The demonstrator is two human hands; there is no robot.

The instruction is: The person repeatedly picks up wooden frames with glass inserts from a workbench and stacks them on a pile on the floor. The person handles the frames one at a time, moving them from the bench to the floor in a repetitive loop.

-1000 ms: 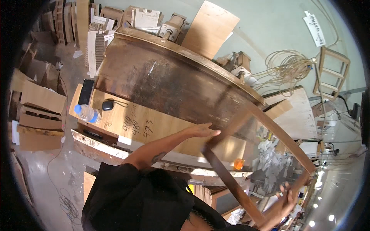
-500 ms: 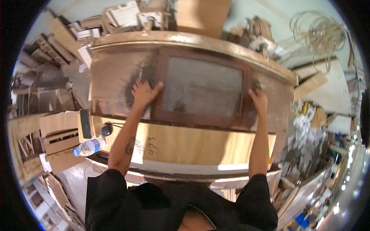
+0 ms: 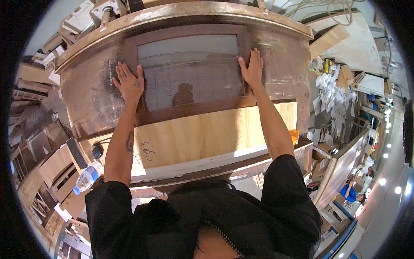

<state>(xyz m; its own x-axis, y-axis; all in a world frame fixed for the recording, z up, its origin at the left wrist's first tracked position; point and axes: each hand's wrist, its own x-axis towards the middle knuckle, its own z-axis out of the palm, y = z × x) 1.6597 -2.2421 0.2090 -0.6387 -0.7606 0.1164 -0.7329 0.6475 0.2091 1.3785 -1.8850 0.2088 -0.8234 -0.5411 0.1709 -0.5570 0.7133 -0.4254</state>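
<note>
A dark brown wooden frame (image 3: 189, 31) with a glass pane (image 3: 202, 64) lies flat on the worn brown worktop, like a cabinet door. Over its left side rail rests my left hand (image 3: 130, 84), fingers stretched out past the outer edge and thumb toward the pane. My right hand (image 3: 253, 71) lies on the right side rail the same way, fingers extended and thumb apart. Neither hand is wrapped round anything. Dim reflections show in the glass. Along the frame's near edge runs a pale wooden board (image 3: 194, 136) with handwritten marks.
On the left near corner are a plastic water bottle (image 3: 87, 178), a black phone-like slab (image 3: 76, 153) and a small black rounded object (image 3: 98, 150) with a cord. A raised wooden ledge (image 3: 185, 9) borders the far side. White scraps (image 3: 334, 95) heap at the right.
My view has shifted, so bench and frame sit higher and further left in the picture. Both hands remain at the frame's sides; the right hand's fingers now show stretched out.
</note>
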